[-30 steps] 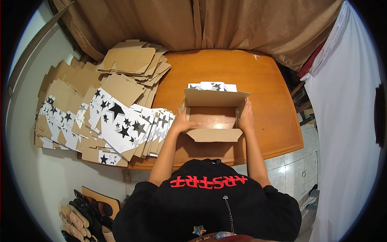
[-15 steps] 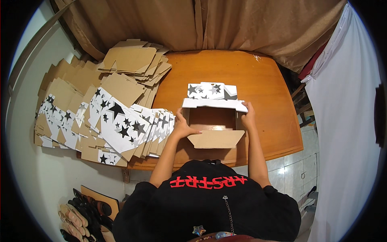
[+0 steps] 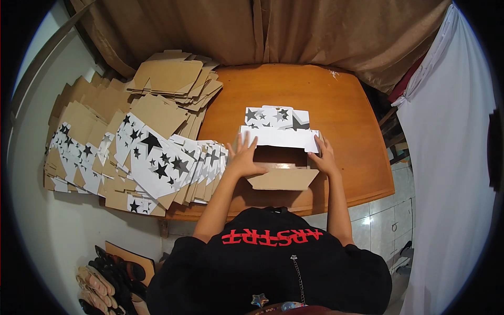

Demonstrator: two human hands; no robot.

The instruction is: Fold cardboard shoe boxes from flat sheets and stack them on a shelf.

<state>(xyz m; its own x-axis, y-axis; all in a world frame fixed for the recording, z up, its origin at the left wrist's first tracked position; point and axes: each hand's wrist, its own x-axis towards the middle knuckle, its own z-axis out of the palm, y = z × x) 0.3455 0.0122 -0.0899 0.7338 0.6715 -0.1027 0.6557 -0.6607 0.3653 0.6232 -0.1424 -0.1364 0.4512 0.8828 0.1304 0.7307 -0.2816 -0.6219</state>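
Note:
A partly folded cardboard box (image 3: 283,179) stands in front of me on the table, brown inside, with its opening facing up. Along its far side runs a plain white flap (image 3: 281,138), and a panel with black and grey stars (image 3: 270,116) sticks out behind that. My left hand (image 3: 243,159) lies spread at the box's left side, fingertips on the white flap's left end, thumb by the brown near flap. At the right side my right hand (image 3: 326,157) closes on the box edge, thumb toward the opening and fingers at the flap's right end.
Star-printed flat cardboard blanks (image 3: 163,163) cover the table's left side in overlapping piles. A stack of brown blanks (image 3: 168,76) sits behind them. The orange wooden table (image 3: 357,142) ends near my body. Brown curtains (image 3: 315,37), a white cloth (image 3: 446,184) and shoes (image 3: 100,283) surround it.
The white flap has tipped toward me, showing more of its face. My left hand has moved up and spread its fingers; my right hand has come slightly nearer and inward.

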